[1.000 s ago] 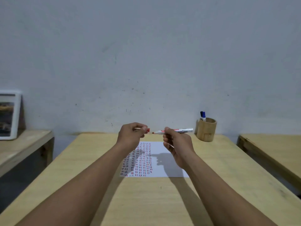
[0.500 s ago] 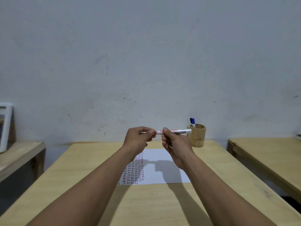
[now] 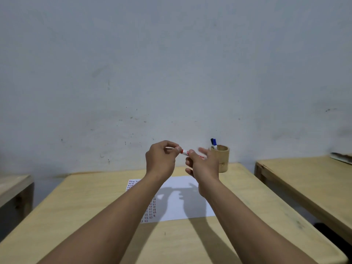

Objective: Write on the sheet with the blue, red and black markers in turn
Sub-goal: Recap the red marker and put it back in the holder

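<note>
In the head view, the wooden counter (image 3: 80, 216) runs from the near edge of the picture back to the pale wall (image 3: 171, 63). Its right edge drops to a narrow gap, beyond which a second wooden bench (image 3: 304, 180) stands; a third wooden surface (image 3: 13, 184) sits well apart to the left across a darker gap. The near half of the counter lies bare.

The sheet (image 3: 182, 204) lies flat mid-counter, with rows of small red and dark marks down its left side and the hands' shadow over the blank rest.

Both forearms reach forward above the sheet. The left hand (image 3: 161, 161) has its fingers (image 3: 178, 149) curled closed around the capped end of the red marker (image 3: 185, 152), which is lifted clear of the paper and lies roughly level. The right hand (image 3: 204, 164) meets the marker's barrel from the other side; its thumb touches it, but its fingers are spread and blurred, so I cannot tell whether they grip.

Just behind the right hand, a bamboo cup (image 3: 222, 159) stands at the counter's far right, near the wall, holding a blue marker (image 3: 214, 143) and a dark-capped one beside it, upright.
</note>
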